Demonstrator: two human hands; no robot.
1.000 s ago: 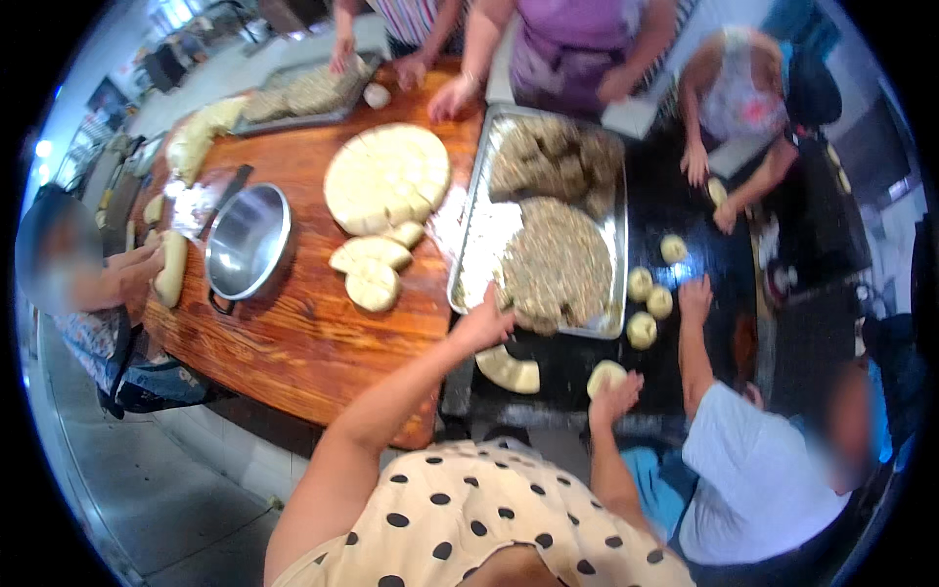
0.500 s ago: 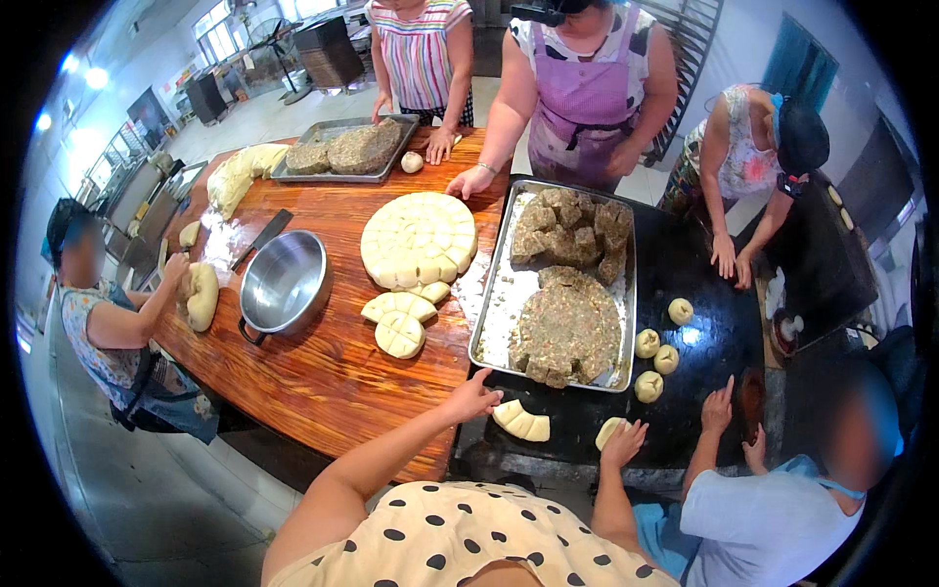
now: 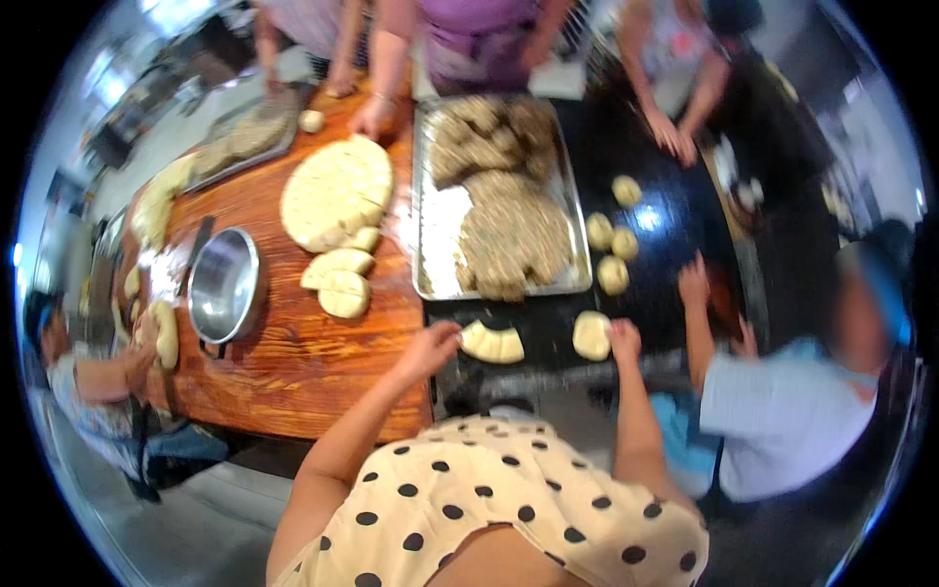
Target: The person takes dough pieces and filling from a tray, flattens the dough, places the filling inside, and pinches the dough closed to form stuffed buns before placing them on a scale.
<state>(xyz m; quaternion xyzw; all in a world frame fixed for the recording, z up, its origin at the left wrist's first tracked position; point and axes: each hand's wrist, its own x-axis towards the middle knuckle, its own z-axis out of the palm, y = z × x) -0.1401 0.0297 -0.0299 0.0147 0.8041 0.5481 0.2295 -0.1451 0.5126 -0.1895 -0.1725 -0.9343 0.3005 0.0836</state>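
My left hand (image 3: 441, 341) has its fingers closed on the left end of a curved strip of cut dough (image 3: 491, 341) on the black work surface (image 3: 675, 303). My right hand (image 3: 623, 338) pinches the right edge of a flat, pale dough piece (image 3: 592, 336). Just beyond both hands is a large metal tray (image 3: 419, 254) with mottled brown mixture (image 3: 512, 235) in mounds and a slab. Several small dough balls (image 3: 612, 275) sit to its right. Both hands are slightly blurred.
The wooden table (image 3: 313, 382) at left holds scored dough (image 3: 333, 186), a steel pot (image 3: 223, 289), a dark blade and another tray. Co-workers surround the surface: one at right (image 3: 782, 421) has a hand (image 3: 693, 279) near mine, one at left (image 3: 108, 411), others along the far side (image 3: 479, 39).
My left hand has come from beside the tray's corner to the curved strip. My right hand's fingers, earlier spread over the flat piece, are now closed at its edge. The view has shifted.
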